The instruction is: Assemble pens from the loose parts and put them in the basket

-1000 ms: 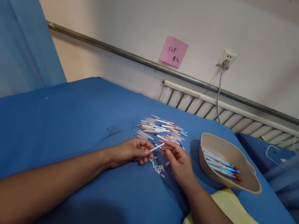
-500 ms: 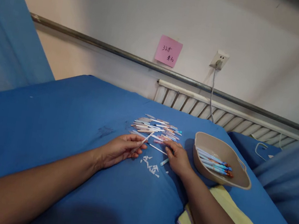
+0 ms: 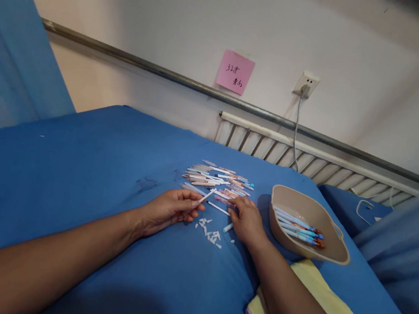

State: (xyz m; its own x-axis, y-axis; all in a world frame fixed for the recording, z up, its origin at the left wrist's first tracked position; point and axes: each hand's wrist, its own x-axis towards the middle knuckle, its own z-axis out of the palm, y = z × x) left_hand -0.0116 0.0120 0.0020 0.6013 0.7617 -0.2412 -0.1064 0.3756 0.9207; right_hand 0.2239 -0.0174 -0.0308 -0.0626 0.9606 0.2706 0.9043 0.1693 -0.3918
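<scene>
My left hand [image 3: 175,207] is closed, with a thin white pen refill [image 3: 207,196] pinched between thumb and fingers, its tip pointing up and right. My right hand [image 3: 246,218] reaches over the right end of the pen-part pile [image 3: 206,178], fingers bent and thumb apart from them. By its thumb lies another white refill [image 3: 218,208] with a dark tip. A light blue pen barrel [image 3: 227,228] sticks out from under the palm. Several small white pieces [image 3: 211,234], perhaps pen tips, are scattered between my hands.
On the right stands a beige basket [image 3: 330,250] holding several blue-and-white pens [image 3: 298,228]. A folded yellow cloth [image 3: 324,296] lies under my right forearm. Blue sheeting [image 3: 96,163] covers the surface. Behind are a radiator [image 3: 258,142], a metal rail [image 3: 159,72] and a plugged-in cable [image 3: 296,132].
My right thumb has shifted slightly left toward the loose refill. My left hand keeps its pinch on the refill, nearly still. The view has moved very little.
</scene>
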